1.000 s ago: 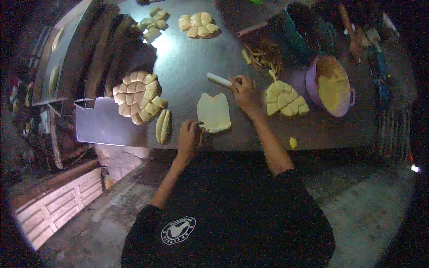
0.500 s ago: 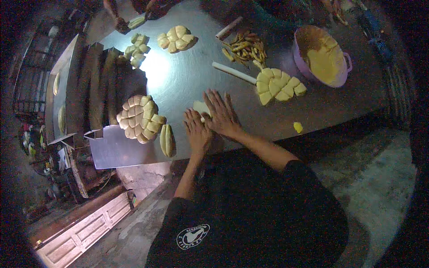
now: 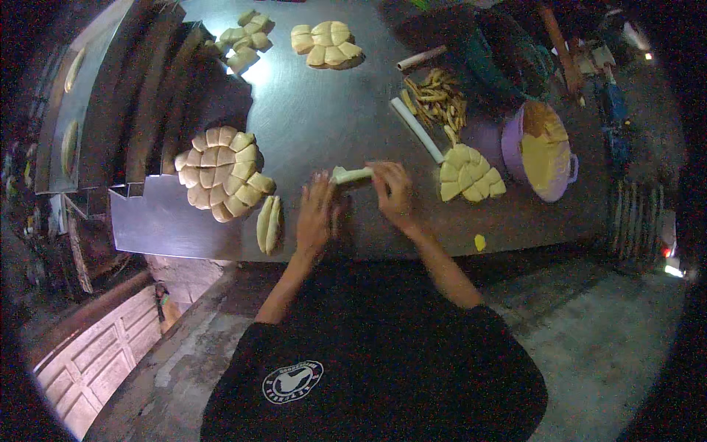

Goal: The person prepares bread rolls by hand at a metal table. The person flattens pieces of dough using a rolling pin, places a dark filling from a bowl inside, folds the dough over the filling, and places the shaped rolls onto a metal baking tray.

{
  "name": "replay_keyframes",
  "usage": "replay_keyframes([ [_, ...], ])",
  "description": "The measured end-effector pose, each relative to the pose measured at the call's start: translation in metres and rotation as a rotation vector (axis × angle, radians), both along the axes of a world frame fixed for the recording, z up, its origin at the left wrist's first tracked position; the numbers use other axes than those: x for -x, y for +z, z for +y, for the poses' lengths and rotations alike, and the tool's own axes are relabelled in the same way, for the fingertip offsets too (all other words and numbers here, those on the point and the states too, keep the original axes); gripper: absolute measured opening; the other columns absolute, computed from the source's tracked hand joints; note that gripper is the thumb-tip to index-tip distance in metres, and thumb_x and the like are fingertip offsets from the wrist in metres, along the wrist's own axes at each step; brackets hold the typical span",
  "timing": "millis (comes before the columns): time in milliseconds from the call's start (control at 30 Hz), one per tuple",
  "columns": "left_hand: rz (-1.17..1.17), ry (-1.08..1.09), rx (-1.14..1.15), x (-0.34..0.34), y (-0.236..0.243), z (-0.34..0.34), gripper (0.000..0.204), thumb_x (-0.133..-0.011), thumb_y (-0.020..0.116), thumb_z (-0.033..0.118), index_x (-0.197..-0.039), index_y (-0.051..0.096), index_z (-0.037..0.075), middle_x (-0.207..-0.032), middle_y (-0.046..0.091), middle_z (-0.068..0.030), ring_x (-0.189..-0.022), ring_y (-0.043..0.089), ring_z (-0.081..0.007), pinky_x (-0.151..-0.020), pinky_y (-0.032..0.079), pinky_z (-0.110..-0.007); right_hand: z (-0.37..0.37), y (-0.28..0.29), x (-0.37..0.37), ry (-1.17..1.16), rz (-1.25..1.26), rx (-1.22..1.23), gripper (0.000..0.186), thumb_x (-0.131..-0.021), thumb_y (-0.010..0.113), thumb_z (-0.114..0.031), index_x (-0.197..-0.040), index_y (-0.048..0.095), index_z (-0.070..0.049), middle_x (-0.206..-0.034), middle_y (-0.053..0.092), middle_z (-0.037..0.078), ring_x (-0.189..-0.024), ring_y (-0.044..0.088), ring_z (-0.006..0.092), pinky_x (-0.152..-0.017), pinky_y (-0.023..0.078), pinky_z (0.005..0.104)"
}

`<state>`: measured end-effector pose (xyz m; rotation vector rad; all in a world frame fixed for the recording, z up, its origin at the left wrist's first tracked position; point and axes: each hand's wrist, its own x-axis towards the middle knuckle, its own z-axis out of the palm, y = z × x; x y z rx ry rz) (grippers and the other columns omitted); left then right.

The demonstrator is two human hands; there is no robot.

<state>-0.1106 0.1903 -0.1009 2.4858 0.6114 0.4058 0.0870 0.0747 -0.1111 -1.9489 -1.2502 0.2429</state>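
Note:
A small pale piece of dough [image 3: 352, 175], drawn out into a short roll, lies on the metal table in front of me. My right hand [image 3: 395, 196] has its fingers curled round the right end of it. At its left end, my left hand [image 3: 315, 215] rests with fingers stretched out, by the dough. Two slim dough rolls [image 3: 269, 225] lie side by side to the left of my left hand. Beyond them sits a big cluster of cut dough pieces [image 3: 219, 171]. A smaller dough cluster [image 3: 469, 175] lies right of my right hand.
Right of the dough stands a purple bowl [image 3: 513, 147] of yellow paste. Nearby lie a white rod [image 3: 417, 129], a shorter rod [image 3: 421, 58], brownish-yellow strips [image 3: 440, 102] and a yellow lump [image 3: 480, 242]. More dough [image 3: 328, 43] is farther back; long metal pans [image 3: 110, 110] stand left.
My hands have moved apart; both were laid flat over the dough. My right hand now grasps its right end, and the dough looks rolled up. The view has shifted; another person's hands have left it.

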Motion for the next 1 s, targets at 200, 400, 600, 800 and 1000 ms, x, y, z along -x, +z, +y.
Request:
replay_keyframes([
  [200, 0.043, 0.073, -0.012, -0.035, -0.011, 0.019, 0.057, -0.096, 0.05, 0.025, -0.146, 0.034, 0.004, -0.153, 0.031, -0.0173, -0.143, 0.028, -0.0318, -0.117, 0.019, -0.048, 0.034, 0.012, -0.002, 0.137, -0.235, 0.241, 0.034, -0.086, 0.065, -0.024, -0.117, 0.065, -0.011, -0.124, 0.058, 0.008, -0.12, 0.049, 0.0286, -0.105, 0.031, 0.0518],
  [400, 0.034, 0.117, 0.072, -0.041, -0.045, 0.045, 0.03, -0.093, 0.057, 0.027, -0.115, 0.057, 0.007, -0.124, 0.054, -0.0159, -0.114, 0.053, -0.0339, -0.093, 0.041, -0.046, 0.074, 0.026, -0.039, 0.485, 0.029, 0.369, 0.035, -0.085, 0.071, -0.017, -0.117, 0.06, -0.006, -0.098, 0.057, 0.008, -0.103, 0.056, 0.0256, -0.092, 0.044, 0.0387],
  [600, -0.319, 0.385, 0.716, 0.042, 0.033, 0.012, 0.023, -0.094, 0.058, 0.016, -0.113, 0.059, 0.002, -0.1, 0.061, -0.019, -0.094, 0.06, -0.0366, -0.084, 0.047, -0.045, 0.101, 0.064, 0.011, 0.801, 0.635, 0.704, 0.03, -0.094, 0.063, -0.016, -0.12, 0.058, -0.003, -0.114, 0.06, 0.007, -0.109, 0.056, 0.0187, -0.093, 0.045, 0.0317],
  [800, -0.273, 0.869, 0.259, 0.089, 0.029, -0.049, 0.025, -0.084, 0.067, 0.004, -0.109, 0.064, 0.004, -0.101, 0.062, -0.0151, -0.097, 0.06, -0.0324, -0.085, 0.049, -0.04, 0.137, 0.03, 0.062, 1.248, 0.342, 0.363, 0.029, -0.09, 0.062, -0.005, -0.119, 0.061, -0.005, -0.108, 0.06, 0.012, -0.098, 0.06, 0.0287, -0.089, 0.048, 0.0374],
  [1000, -0.196, 1.048, 0.049, 0.098, 0.0, -0.049, 0.032, -0.076, 0.078, 0.007, -0.103, 0.062, 0.002, -0.092, 0.056, -0.0131, -0.086, 0.058, -0.0296, -0.075, 0.049, -0.039, 0.15, 0.014, 0.077, 0.963, 0.096, 0.257, 0.028, -0.083, 0.071, -0.007, -0.108, 0.061, -0.003, -0.105, 0.061, 0.014, -0.099, 0.062, 0.0276, -0.083, 0.051, 0.0382],
])
